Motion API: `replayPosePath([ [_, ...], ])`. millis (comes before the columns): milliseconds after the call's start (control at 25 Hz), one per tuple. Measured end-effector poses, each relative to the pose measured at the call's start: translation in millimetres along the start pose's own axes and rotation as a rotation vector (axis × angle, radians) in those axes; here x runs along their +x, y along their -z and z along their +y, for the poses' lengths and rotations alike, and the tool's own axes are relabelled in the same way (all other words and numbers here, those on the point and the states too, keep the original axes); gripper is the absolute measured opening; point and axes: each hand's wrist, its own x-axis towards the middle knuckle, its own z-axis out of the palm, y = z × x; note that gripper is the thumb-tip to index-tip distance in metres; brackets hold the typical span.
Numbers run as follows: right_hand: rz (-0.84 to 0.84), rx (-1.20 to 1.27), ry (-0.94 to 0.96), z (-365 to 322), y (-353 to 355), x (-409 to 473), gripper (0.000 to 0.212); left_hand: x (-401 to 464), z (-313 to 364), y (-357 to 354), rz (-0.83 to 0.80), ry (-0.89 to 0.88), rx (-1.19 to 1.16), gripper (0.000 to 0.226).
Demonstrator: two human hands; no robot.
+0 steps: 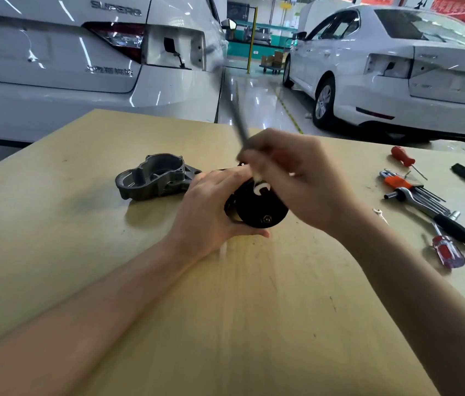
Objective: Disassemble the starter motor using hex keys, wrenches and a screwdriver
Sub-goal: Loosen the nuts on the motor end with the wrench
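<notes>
The black starter motor body (260, 207) stands on the wooden table (225, 310), its end cap with a bolt head facing me. My left hand (211, 207) grips the body from the left side. My right hand (291, 172) is curled over the top of the motor and holds a long thin metal rod (238, 118) that slants up and away, blurred. Something white shows between my fingers at the top of the cap. A grey cast aluminium housing (154, 178) lies separately on the table to the left.
Tools lie at the right: a red-handled screwdriver (402, 157), a hex key set in an orange holder (405, 185), a ratchet wrench (437, 215), a second red screwdriver (448, 252) and a small screw (379, 214). White cars stand beyond the table.
</notes>
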Motion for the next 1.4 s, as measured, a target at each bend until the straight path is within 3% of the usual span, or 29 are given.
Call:
replayPosePath([
  [120,0.351,0.512,-0.246,10,11,-26,0.013,1,0,0,-0.004,-0.034,-0.007,0.088],
  [200,0.455,0.689,-0.411,16,11,-42,0.012,1,0,0,-0.008,-0.039,-0.006,0.09],
  [320,0.465,0.799,-0.518,20,5,-54,0.009,1,1,1,-0.007,-0.042,-0.009,0.09],
  [520,0.454,0.821,-0.484,20,-1,-57,0.013,0,2,1,-0.014,-0.046,-0.002,0.09],
  [760,0.325,0.471,-0.3,13,2,-42,0.011,0,1,1,-0.004,-0.071,-0.007,0.09],
  [880,0.166,0.228,-0.209,5,5,-15,0.017,1,2,2,-0.01,-0.038,-0.002,0.089],
  [1080,-0.23,-0.452,-0.011,-8,-9,5,0.01,-2,3,2,-0.011,0.072,-0.025,0.061],
  [1120,-0.253,-0.48,0.018,-9,-9,4,0.011,-3,4,2,-0.001,0.076,-0.03,0.059],
  [1200,-0.16,-0.255,0.001,-11,-6,-3,0.009,-2,3,2,-0.006,0.05,-0.016,0.066],
  [1280,0.091,0.124,-0.091,-8,0,-12,0.009,0,2,2,-0.014,0.006,0.009,0.082],
  [1400,0.422,0.467,-0.254,1,8,-31,0.014,0,1,1,-0.02,-0.012,-0.01,0.09],
])
